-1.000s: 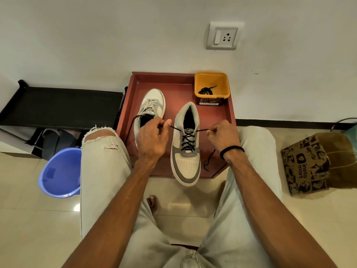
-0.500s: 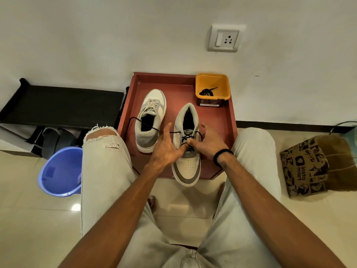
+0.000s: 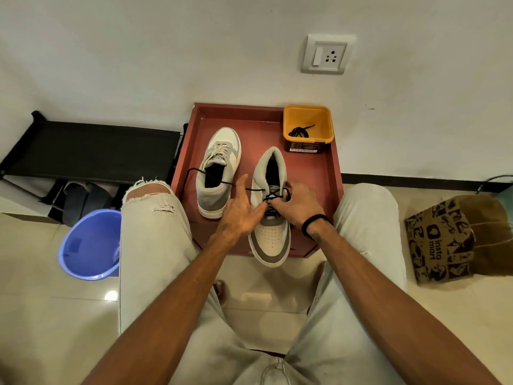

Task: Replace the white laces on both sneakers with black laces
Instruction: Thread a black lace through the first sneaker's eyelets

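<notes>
My right hand (image 3: 298, 205) pinches the black lace (image 3: 211, 181) over the near sneaker (image 3: 270, 240), hiding its eyelets; my left hand (image 3: 240, 215) lies open beside it.

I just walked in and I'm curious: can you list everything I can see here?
Sneakers: two, white and grey, on the tray; the right one half laced in black, the left one with white laces.
Black lace: one, trailing across the left sneaker.
Tray: one, red-brown, against the wall.
Tub: one, orange, holding another black lace.
Bucket: one, blue, on the floor.
Paper bag: one, brown, far right.
Wall socket: one, white.
Left hand: open, beside the laces.
Right hand: pinching the lace.
</notes>
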Action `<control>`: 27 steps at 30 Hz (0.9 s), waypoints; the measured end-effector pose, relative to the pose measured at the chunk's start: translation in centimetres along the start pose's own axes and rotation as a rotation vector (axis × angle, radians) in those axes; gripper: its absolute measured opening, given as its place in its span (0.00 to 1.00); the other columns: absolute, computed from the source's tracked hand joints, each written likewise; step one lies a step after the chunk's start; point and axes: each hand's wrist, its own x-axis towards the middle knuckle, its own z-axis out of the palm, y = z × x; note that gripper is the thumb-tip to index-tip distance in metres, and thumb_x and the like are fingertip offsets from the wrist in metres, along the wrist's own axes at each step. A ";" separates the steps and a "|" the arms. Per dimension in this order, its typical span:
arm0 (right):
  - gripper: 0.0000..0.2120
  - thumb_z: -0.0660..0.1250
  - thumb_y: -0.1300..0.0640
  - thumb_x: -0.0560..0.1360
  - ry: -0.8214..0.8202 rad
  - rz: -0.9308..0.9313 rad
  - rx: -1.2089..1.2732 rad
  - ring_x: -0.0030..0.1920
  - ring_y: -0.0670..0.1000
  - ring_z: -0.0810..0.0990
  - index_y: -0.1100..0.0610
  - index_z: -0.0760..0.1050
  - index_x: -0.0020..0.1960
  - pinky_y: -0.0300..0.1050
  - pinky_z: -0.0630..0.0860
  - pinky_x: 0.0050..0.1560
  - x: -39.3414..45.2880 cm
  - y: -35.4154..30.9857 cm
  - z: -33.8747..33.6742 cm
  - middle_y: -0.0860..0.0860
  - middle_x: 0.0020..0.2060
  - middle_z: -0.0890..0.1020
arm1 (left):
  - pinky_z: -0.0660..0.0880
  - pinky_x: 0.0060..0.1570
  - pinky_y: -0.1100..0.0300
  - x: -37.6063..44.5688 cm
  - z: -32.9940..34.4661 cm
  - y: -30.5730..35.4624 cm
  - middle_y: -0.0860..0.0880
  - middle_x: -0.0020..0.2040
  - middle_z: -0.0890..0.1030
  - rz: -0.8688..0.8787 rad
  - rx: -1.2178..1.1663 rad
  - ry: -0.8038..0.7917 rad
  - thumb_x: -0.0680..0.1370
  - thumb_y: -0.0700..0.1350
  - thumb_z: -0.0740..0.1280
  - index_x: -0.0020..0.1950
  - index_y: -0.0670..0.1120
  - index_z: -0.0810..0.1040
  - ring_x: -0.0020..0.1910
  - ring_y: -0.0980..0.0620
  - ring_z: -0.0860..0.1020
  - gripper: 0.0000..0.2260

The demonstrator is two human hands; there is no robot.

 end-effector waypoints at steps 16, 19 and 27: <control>0.06 0.74 0.54 0.75 0.001 -0.006 0.015 0.42 0.43 0.85 0.55 0.86 0.50 0.41 0.83 0.48 -0.2 0.1 -1.4 0.48 0.40 0.87 | 0.75 0.67 0.44 -0.6 0.6 0.8 0.42 0.72 0.76 0.023 0.034 0.028 0.70 0.70 0.73 0.80 0.58 0.55 0.70 0.40 0.76 0.46; 0.11 0.74 0.57 0.74 -0.009 -0.019 0.021 0.42 0.42 0.84 0.54 0.85 0.56 0.35 0.82 0.47 -0.3 -0.2 -1.6 0.48 0.44 0.87 | 0.78 0.62 0.40 -0.2 0.9 0.8 0.39 0.64 0.79 0.063 0.121 0.022 0.68 0.71 0.71 0.79 0.65 0.50 0.63 0.37 0.79 0.46; 0.09 0.73 0.52 0.78 -0.115 -0.067 -0.063 0.47 0.47 0.84 0.54 0.83 0.56 0.41 0.80 0.49 0.1 0.5 -2.9 0.48 0.47 0.86 | 0.78 0.50 0.54 -0.1 -1.5 1.2 0.45 0.57 0.74 0.239 0.193 -0.046 0.80 0.61 0.68 0.72 0.58 0.65 0.45 0.52 0.80 0.23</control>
